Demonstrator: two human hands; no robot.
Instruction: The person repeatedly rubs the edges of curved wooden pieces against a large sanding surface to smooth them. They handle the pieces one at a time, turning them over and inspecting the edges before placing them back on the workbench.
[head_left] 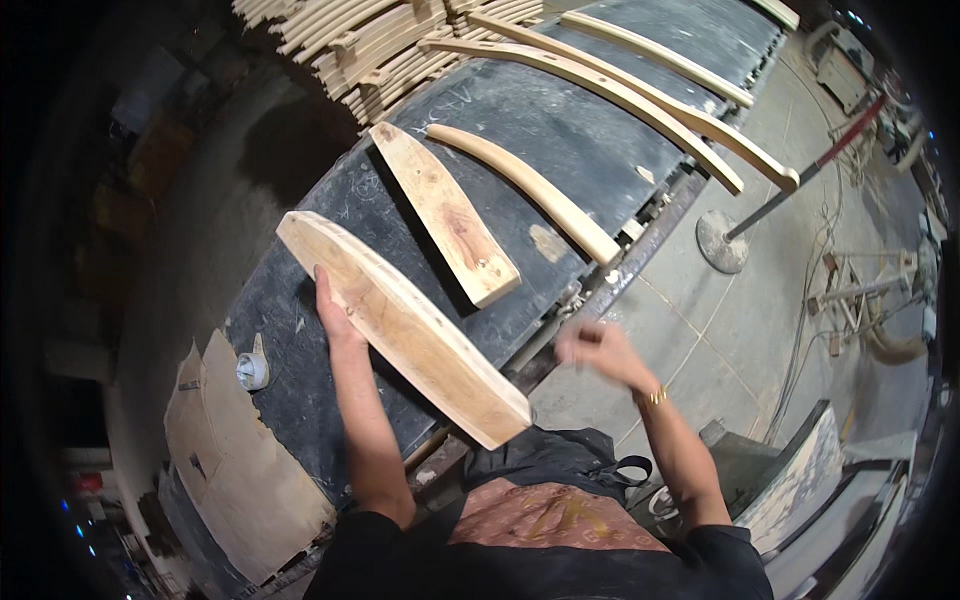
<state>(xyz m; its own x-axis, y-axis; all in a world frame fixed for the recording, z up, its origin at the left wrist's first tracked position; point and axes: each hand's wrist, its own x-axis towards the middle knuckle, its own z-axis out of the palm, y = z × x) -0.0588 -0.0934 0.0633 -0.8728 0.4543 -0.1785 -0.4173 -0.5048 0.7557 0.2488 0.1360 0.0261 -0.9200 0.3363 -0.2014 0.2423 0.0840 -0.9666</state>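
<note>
My left hand [335, 312] grips the left side of a long, tapered wooden block [400, 325]. One digit shows against its near face; the others are hidden behind or under it. The block is tilted, its wide end close to my waist and its narrow end pointing away to the left. My right hand [600, 352], smeared by motion, is in the air past the table's right edge, apart from the block. Its fingers look bent, but I cannot make out anything in them. A similar tapered wooden block [448, 220] lies on the dark table [330, 180] just beyond.
A curved wooden piece [530, 185] lies farther right, with longer curved rails [600, 85] beyond. Stacked wooden parts [385, 50] stand at the far left. Nearer are a small white roll [252, 370] and a brown sheet [235, 450]. A round-based stand [722, 242] is on the floor.
</note>
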